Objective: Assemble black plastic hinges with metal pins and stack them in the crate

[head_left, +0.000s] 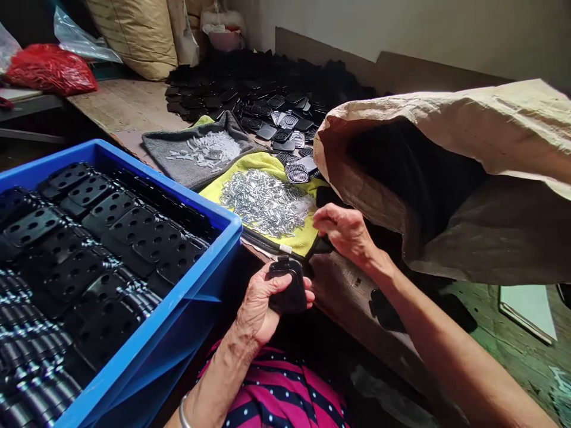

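A black plastic case with rounded corners is in my left hand, the thumb on its face and the fingers behind it. My right hand is raised at the right edge of a yellow cloth, its fingers curled together; whatever they may hold is too small to make out. Many small shiny metal pins lie heaped on that cloth. Behind and to the left, a grey cloth bears small white pieces.
At the left a blue crate holds rows of black cases. Black plastic parts pile up at the back. A large open paper sack stands at the right, above my right forearm. A red bag lies at the far left.
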Demonstrator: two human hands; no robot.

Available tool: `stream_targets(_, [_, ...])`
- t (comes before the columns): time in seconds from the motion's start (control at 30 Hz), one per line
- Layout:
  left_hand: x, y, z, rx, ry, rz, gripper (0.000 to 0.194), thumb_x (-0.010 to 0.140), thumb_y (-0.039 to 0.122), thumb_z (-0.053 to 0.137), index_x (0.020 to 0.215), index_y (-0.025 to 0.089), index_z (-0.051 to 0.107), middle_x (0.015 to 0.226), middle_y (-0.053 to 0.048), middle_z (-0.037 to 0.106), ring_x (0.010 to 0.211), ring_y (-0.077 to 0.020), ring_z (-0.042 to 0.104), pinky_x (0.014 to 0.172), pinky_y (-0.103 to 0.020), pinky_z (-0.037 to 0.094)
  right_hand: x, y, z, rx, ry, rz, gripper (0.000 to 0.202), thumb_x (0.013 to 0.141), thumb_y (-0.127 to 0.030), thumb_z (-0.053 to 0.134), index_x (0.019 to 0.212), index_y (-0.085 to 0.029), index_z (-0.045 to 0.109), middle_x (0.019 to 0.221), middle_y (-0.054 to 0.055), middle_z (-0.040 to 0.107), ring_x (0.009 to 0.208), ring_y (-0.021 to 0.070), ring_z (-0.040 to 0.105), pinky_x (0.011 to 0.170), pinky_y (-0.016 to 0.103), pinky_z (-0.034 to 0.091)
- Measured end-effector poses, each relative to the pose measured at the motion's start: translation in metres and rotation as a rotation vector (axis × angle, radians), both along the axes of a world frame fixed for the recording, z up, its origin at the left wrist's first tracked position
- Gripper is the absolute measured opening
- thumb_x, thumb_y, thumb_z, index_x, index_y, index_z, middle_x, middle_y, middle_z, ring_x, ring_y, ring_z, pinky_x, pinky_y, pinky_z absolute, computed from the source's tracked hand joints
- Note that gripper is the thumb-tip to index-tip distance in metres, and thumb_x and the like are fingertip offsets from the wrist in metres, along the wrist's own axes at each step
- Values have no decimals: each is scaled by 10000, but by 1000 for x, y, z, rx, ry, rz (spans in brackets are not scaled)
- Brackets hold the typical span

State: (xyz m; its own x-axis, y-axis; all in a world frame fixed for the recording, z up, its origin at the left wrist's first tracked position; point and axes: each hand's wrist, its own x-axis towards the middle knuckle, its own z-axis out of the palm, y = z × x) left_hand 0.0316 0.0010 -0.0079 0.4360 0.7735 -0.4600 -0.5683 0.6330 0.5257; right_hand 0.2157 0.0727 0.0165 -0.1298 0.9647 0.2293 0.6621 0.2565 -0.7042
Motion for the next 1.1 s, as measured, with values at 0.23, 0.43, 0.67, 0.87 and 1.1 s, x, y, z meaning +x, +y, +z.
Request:
stream_targets(0.23, [-5,-6,-9,42,-14,-98,351,648,181,725,938,135,531,719,-94,700,569,-223,674,538,-352,570,-37,-68,3,-442,614,-3,156,735,-293,647,731,-138,630,566,-18,541,484,89,480,478,229,403])
stream_targets(0.43, [-11,-9,-10,95,75,-115,339,618,146,724,906,136,545,714,-79,699,570,-231,671,543,-372,564,-42,-76,-5,-362,644,-74,136,708,-281,681,760,-156,667,615,7,610,507,125,548,499,259,456])
stream_targets(0.67, [-7,-11,-16,261,295,-45,260,580,127,752,785,158,595,661,26,661,549,-135,624,552,-244,520,-52,-88,-18,-53,345,-133,96,783,-193,582,867,-189,629,651,8,634,464,115,563,446,237,467])
stream_targets(0.87, [-7,-12,-7,314,435,-62,213,580,85,724,707,163,572,593,59,625,530,-97,589,523,-187,481,-45,-85,-24,458,-39,110,126,827,-89,482,846,-165,580,658,42,629,579,137,570,567,270,465])
stream_targets(1.1, [-11,-18,-10,186,288,-221,284,621,148,709,828,174,516,686,-3,663,586,-188,651,529,-319,547,-39,-83,-21,92,199,21,106,752,-138,601,805,-201,534,630,-32,607,527,97,570,508,198,462])
